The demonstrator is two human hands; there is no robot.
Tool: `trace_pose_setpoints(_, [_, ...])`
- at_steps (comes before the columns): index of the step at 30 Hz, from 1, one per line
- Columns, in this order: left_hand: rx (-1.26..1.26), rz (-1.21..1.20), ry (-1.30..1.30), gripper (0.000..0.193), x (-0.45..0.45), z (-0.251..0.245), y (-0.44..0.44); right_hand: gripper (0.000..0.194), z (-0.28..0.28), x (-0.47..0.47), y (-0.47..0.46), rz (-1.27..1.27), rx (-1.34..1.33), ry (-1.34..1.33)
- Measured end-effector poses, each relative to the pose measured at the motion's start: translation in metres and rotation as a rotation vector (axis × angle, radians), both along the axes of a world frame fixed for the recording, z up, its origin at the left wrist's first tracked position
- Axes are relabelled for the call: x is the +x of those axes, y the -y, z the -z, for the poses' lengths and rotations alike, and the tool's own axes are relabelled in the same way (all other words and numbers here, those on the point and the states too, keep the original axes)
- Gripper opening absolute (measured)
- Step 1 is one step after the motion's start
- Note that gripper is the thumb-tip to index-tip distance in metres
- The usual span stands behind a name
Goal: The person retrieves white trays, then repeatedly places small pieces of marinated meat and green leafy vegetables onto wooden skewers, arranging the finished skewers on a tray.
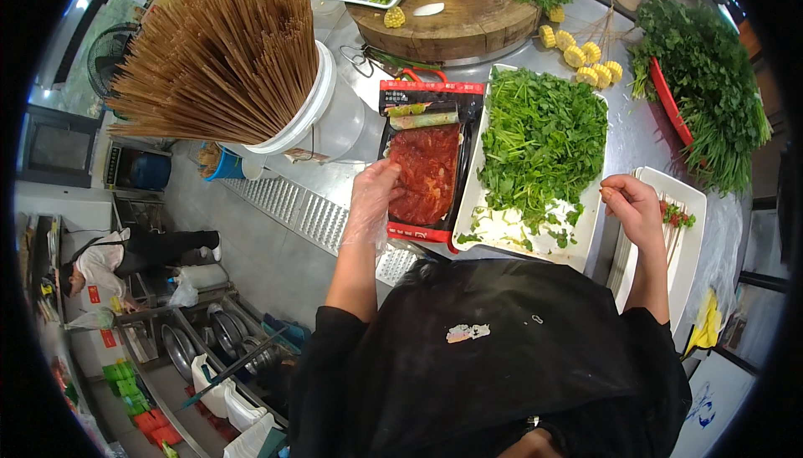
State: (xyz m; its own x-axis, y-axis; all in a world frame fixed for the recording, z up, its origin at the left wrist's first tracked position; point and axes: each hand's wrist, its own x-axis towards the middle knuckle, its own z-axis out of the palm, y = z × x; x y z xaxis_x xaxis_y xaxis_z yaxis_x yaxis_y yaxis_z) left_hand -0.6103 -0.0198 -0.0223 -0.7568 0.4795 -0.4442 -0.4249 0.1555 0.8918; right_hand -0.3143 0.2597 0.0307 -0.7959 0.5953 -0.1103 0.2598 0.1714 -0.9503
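Observation:
My left hand (376,191), in a thin clear plastic glove, has its fingertips at the left edge of sliced raw red meat (425,169). The meat lies in a black plastic tray with red edges (433,89); two rolled pieces (423,120) rest above it. Whether the fingers grip a slice cannot be told. Beside it, a white tray (502,232) holds chopped cilantro (542,138). My right hand (633,207) is pinched near that tray's right rim; its fingertips hide whatever may be between them. Under the right wrist, a white tray (696,219) carries skewers with meat and greens (677,214).
A white bucket (339,119) bristles with bamboo skewers (232,63). Behind stand a round wooden chopping block (448,31) and skewered corn pieces (574,56). Leafy greens (702,81) fill a red basket (668,100). Another person (138,251) bends over shelving at left.

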Motion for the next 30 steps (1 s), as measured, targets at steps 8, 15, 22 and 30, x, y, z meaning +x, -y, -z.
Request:
trace_pose_setpoints(8, [-0.058, 0.127, -0.062, 0.042, 0.003, 0.008, -0.009, 0.010, 0.012, 0.000, 0.029, 0.001, 0.054, 0.004])
trace_pose_setpoints(15, [0.045, 0.142, -0.005, 0.043, -0.002, 0.001, -0.011, 0.011, 0.006, -0.006, 0.047, -0.037, 0.272, 0.072])
trace_pose_setpoints(22, [0.179, 0.054, 0.101, 0.039, -0.014, 0.004, -0.009, 0.010, 0.008, -0.018, 0.051, -0.128, 0.402, 0.041])
trace_pose_setpoints(30, [0.346, 0.071, 0.112, 0.045, -0.008, 0.012, -0.004, 0.011, 0.005, -0.017, 0.050, -0.151, 0.403, 0.124])
